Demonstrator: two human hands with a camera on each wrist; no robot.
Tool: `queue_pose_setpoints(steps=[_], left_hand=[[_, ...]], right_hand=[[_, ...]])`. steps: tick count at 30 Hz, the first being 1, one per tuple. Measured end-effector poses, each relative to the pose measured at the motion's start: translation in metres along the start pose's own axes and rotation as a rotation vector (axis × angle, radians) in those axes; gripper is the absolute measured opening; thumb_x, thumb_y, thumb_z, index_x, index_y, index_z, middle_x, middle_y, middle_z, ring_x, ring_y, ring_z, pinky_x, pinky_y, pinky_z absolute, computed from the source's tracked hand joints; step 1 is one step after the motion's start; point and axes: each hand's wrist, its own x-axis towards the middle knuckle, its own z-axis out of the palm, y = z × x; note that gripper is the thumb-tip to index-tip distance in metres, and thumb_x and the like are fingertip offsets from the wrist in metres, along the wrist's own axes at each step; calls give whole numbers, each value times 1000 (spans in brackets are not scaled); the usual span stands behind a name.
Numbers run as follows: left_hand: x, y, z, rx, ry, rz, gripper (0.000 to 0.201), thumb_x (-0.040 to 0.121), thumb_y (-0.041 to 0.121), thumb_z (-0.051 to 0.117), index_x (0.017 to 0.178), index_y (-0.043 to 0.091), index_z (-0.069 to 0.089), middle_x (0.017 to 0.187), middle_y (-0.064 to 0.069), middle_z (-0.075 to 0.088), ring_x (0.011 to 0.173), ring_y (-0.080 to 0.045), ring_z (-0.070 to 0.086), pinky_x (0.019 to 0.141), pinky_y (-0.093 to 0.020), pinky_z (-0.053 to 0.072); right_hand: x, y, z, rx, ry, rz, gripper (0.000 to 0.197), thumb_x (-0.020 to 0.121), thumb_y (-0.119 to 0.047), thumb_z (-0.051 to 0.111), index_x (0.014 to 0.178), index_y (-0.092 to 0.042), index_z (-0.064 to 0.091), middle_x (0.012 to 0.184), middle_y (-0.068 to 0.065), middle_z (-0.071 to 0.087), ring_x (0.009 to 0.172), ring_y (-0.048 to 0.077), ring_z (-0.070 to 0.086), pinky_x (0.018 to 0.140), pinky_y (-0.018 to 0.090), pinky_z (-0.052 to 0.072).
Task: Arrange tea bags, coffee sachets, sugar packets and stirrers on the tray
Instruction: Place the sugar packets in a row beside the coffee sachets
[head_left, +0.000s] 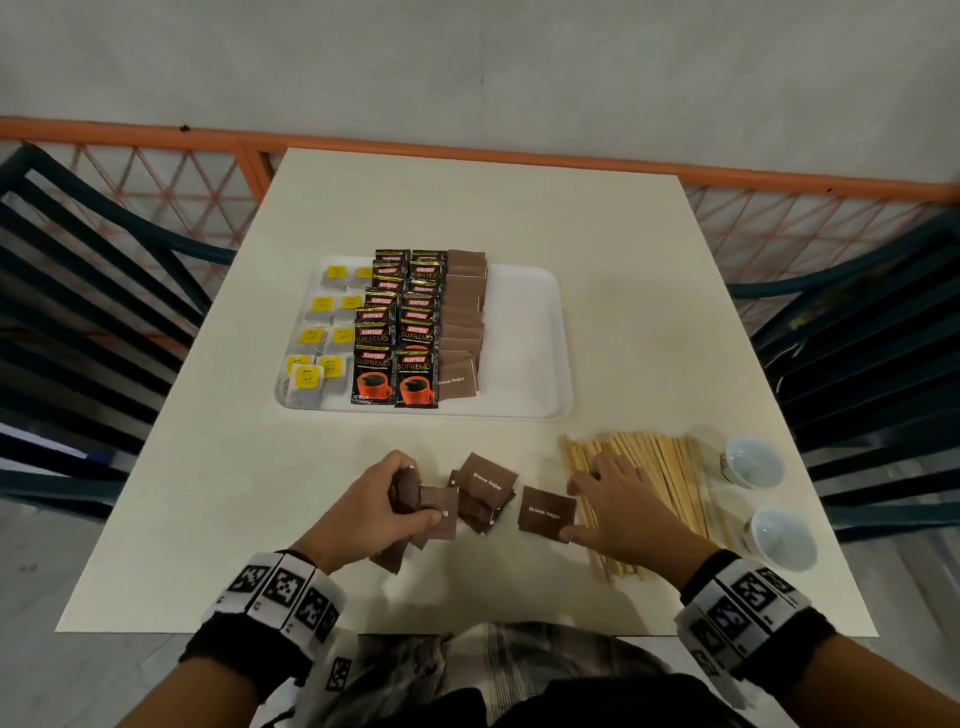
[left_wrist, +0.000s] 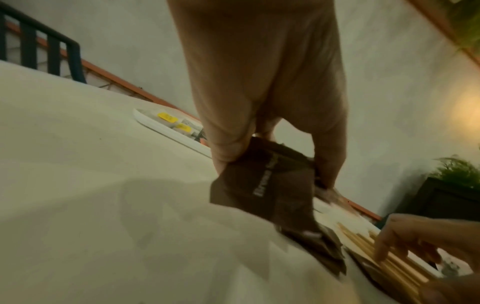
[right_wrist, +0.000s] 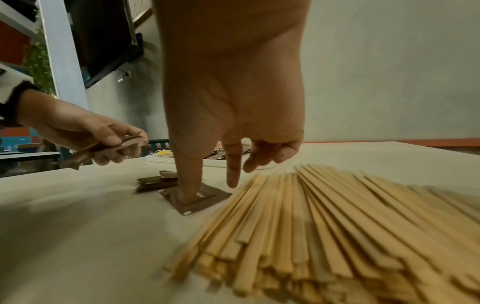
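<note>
the cream table (head_left: 613, 322) carries a white tray (head_left: 524, 338) at its middle. in the tray, from its left: two columns of tea bags (head_left: 324, 332) with yellow tags, two overlapping columns of black coffee sachets (head_left: 397, 332), then one overlapping column of brown sugar packets (head_left: 462, 322); the tray's right part is bare. nearer the person, a wide spread of wooden stirrers (head_left: 649, 483) lies on the table right of centre, and just beyond its right edge stand two small white cups (head_left: 769, 493), their insides pale. a loose pile of brown sugar packets (head_left: 485, 491) lies between the hands. the left hand (head_left: 382, 506) has fingers and thumb curled round a bunch of sugar packets (left_wrist: 262, 185), lifted off the table. the right hand (head_left: 621, 506) is spread, fingers nearly straight, thumb tip pressing on a single sugar packet (right_wrist: 205, 198) lying flat just beside the stirrers.
</note>
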Motion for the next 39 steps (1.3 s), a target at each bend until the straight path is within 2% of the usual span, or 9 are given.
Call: queue_pose_setpoints(steps=[3, 6, 10, 15, 17, 20, 22, 28, 39], left_hand=[[4, 10, 0, -156, -23, -78, 27, 81, 18, 70, 95, 12, 47, 82, -5, 56, 70, -15, 62, 61, -26, 50], [10, 16, 2, -239, -4, -121, 22, 82, 18, 68, 92, 16, 49, 86, -7, 58, 74, -19, 62, 65, -36, 49], [11, 14, 4, -343, 51, -183, 20, 84, 14, 66, 95, 11, 50, 91, -11, 56, 79, -19, 58, 64, -24, 46], [10, 1, -2, -459, 129, -266, 15, 84, 8, 63, 93, 11, 51, 95, -17, 56, 85, -31, 60, 72, -37, 50], [9, 0, -4, -537, 150, -279, 13, 85, 4, 59, 94, 8, 50, 95, -18, 58, 86, -33, 62, 76, -42, 53], [6, 5, -4, -713, 161, -273, 8, 87, -2, 48, 92, 5, 46, 81, -11, 59, 67, -25, 57, 57, -30, 50], [3, 5, -6, -823, 152, -290, 7, 88, 1, 43, 90, 6, 47, 74, -8, 57, 58, -20, 52, 53, -27, 43], [0, -7, -16, -1268, 65, -427, 19, 70, 17, 46, 83, 7, 55, 67, -7, 47, 48, -15, 43, 43, -19, 35], [9, 6, -21, -1289, -11, -429, 29, 74, 41, 60, 73, 12, 56, 63, -4, 47, 43, -13, 40, 43, -18, 31]], right_hand=[[6, -11, 3, 28, -14, -30, 58, 79, -59, 54, 124, -24, 43, 126, 1, 40, 118, 20, 35, 103, 34, 30], [17, -23, 5, 106, -19, -34, 51, 77, -54, 61, 114, -23, 45, 119, 0, 41, 110, 18, 36, 97, 32, 32], [23, -30, -8, 383, -28, -48, 29, 79, -26, 66, 96, -20, 43, 95, -1, 55, 88, 19, 53, 79, 30, 46], [32, -44, -21, 709, -165, -69, 42, 78, -22, 72, 113, -20, 47, 95, 2, 62, 85, 17, 62, 75, 25, 51], [41, -55, -18, 683, -161, -58, 56, 77, -26, 73, 125, -18, 44, 103, 3, 57, 94, 18, 57, 78, 24, 48], [51, -70, -10, 431, -88, -36, 86, 67, -49, 75, 136, -19, 32, 127, 6, 37, 120, 23, 36, 99, 38, 40], [53, -76, -6, 309, -69, -94, 98, 62, -57, 74, 139, -21, 25, 133, 8, 30, 123, 26, 29, 103, 43, 38], [46, -85, 9, 52, 30, -373, 63, 82, -43, 61, 134, -18, 37, 127, 11, 39, 113, 28, 38, 94, 41, 41], [47, -86, 8, 301, -78, -212, 74, 76, -41, 70, 134, -9, 35, 130, 11, 36, 118, 24, 32, 102, 33, 31]])
